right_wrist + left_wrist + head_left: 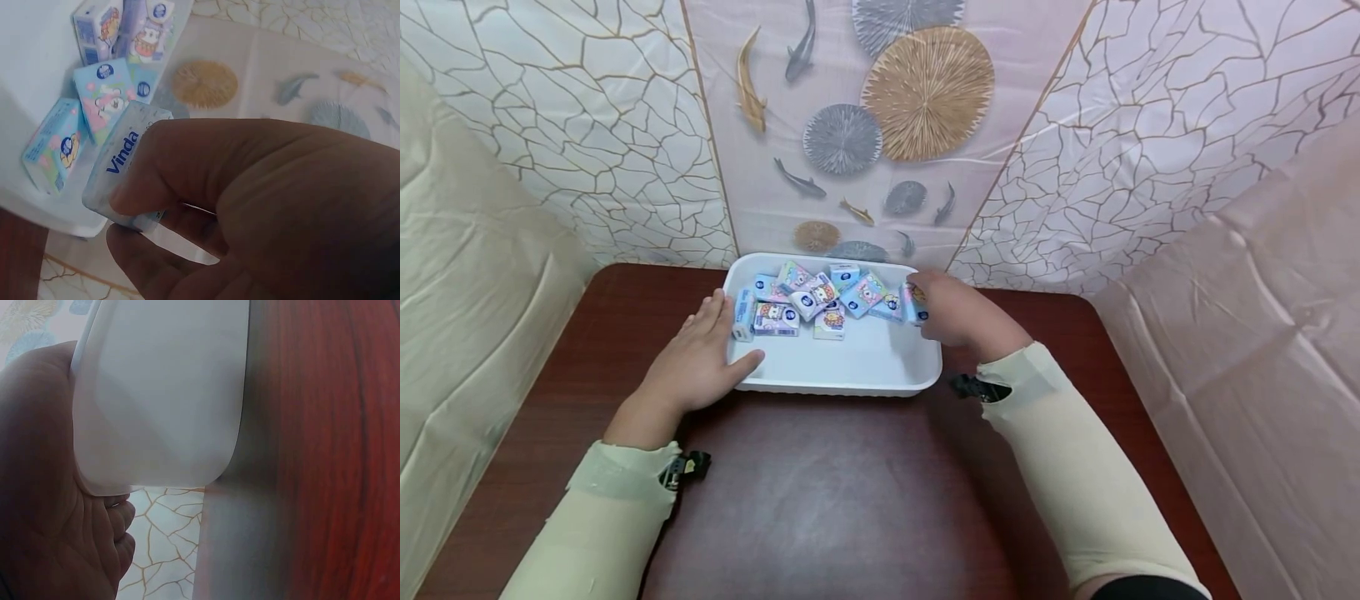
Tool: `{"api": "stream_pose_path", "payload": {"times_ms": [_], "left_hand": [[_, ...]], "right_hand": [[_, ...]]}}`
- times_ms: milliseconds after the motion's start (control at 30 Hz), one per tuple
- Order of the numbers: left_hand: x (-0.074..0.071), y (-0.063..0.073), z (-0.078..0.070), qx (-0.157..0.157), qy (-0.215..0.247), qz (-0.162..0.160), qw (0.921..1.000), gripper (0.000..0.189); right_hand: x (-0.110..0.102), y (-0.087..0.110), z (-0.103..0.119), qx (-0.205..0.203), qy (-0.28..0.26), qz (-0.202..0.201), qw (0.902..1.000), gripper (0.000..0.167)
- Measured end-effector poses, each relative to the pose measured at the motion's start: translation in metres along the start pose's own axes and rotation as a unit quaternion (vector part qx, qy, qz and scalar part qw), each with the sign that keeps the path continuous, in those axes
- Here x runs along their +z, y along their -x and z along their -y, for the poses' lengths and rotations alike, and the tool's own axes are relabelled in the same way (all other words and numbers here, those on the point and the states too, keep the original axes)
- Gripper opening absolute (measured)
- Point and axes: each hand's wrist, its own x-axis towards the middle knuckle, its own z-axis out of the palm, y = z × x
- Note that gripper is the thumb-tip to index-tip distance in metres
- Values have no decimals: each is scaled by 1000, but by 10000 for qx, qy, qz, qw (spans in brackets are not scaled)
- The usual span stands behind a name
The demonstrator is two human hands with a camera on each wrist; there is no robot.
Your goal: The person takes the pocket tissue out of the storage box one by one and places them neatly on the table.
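Note:
A shallow white tray (827, 367) holds several small pastel tissue packs (816, 296) with cartoon prints, jumbled along its far half. My left hand (696, 358) rests against the tray's left end, fingers straight along the outside and thumb over the near left corner. The left wrist view shows the palm (50, 487) beside the tray wall. At the tray's right end, my right hand (955, 312) pinches a light blue tissue pack (122, 150) marked "Vinda" between thumb and fingers. Other packs (103, 97) lie just past it in the tray.
The tray stands at the back of a dark reddish-brown table (820, 492), near a patterned backdrop (842, 192) with fish and round leaf prints. Pale cloth hangs at the left (467, 317) and right (1247, 333) sides.

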Motion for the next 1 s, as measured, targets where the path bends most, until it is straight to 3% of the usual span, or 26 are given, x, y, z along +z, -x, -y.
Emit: {"api": "stream_pose_path", "payload": {"times_ms": [400, 567, 1000], "left_hand": [[1, 0, -1, -4, -26, -38, 10000, 110], [0, 0, -1, -15, -9, -32, 10000, 112], [0, 0, -2, -53, 30, -40, 10000, 111]], "right_hand": [[16, 11, -35, -36, -381, -372, 9986, 85], [23, 11, -46, -120, -528, -554, 9970, 75], [33, 2, -74, 213, -399, -463, 9979, 81]]}}
